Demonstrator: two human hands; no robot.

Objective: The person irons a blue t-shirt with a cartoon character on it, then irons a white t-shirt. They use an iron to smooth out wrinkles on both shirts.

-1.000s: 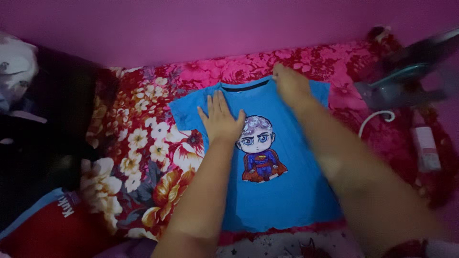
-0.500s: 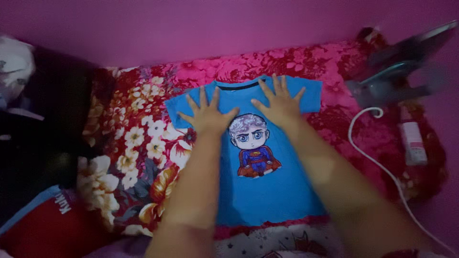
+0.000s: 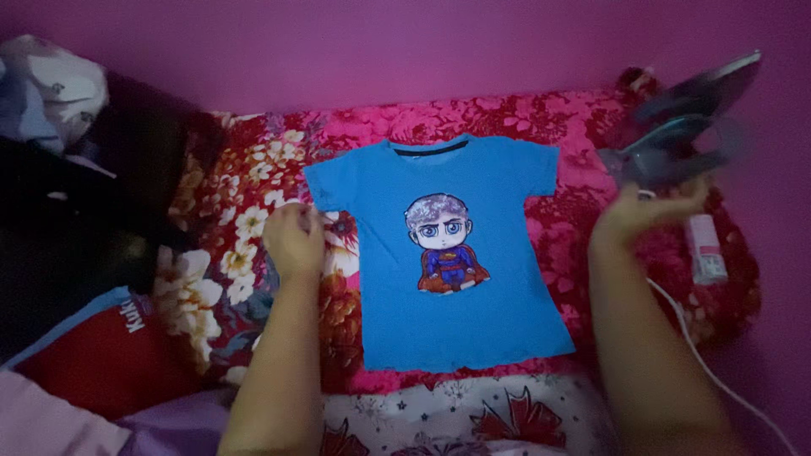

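Blue t-shirt [image 3: 456, 253] flat on floral bedspread [image 3: 253, 253], collar away from person, long axis near-far. Left hand [image 3: 294, 236] curled, empty, beside left sleeve. Right hand [image 3: 646, 211] at clothes iron [image 3: 684, 139], well right of shirt; grip unclear. Left hand nearer to shirt.
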